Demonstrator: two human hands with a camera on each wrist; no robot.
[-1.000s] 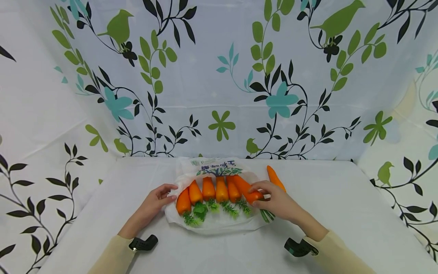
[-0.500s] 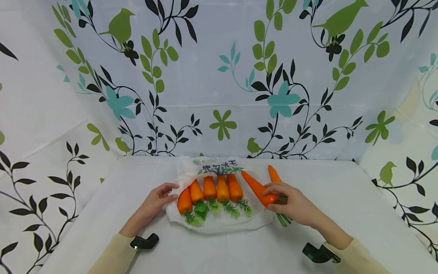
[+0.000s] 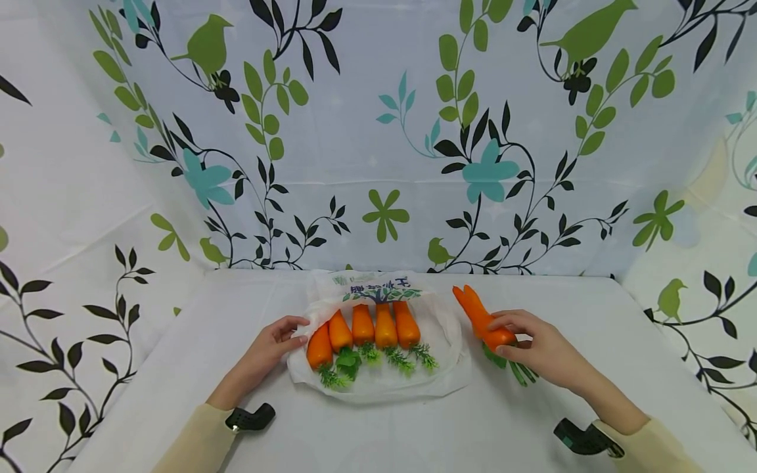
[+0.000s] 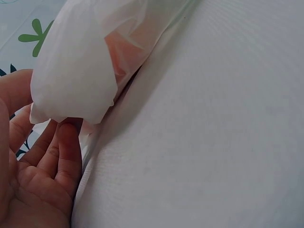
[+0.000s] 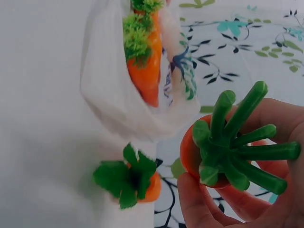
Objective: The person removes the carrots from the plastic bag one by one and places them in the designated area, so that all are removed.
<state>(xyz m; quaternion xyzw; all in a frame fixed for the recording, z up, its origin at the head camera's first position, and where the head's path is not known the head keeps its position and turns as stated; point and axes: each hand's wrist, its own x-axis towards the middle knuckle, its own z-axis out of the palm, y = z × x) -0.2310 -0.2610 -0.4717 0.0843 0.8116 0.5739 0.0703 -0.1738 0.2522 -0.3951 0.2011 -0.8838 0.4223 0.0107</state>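
Observation:
My right hand [image 3: 535, 345] holds a carrot [image 3: 503, 337] by its thick end, fingers curled round it. Short green stem stubs [image 5: 240, 147] stick out of that end in the right wrist view. A second carrot [image 5: 153, 188], topped with dark green leaves [image 5: 126, 176], lies on the table just beneath it. At the left, my left hand [image 3: 275, 345] pinches the edge of a white plastic bag [image 3: 378, 392] between thumb and fingers. Inside the bag's wide mouth several carrots [image 3: 386, 328] lie side by side, green tops toward me and tips hidden under the printed upper layer.
A white cloth covers the table [image 3: 378, 437], whose far edge runs just behind the bag. Beyond it hangs a patterned curtain [image 3: 331, 157] with leaves and birds. Black camera mounts [image 3: 585, 439] sit at both wrists.
My right hand has drawn a carrot out of the right side of the bag and carried it rightward, over the carrot on the table. The left hand has stayed at the bag's edge.

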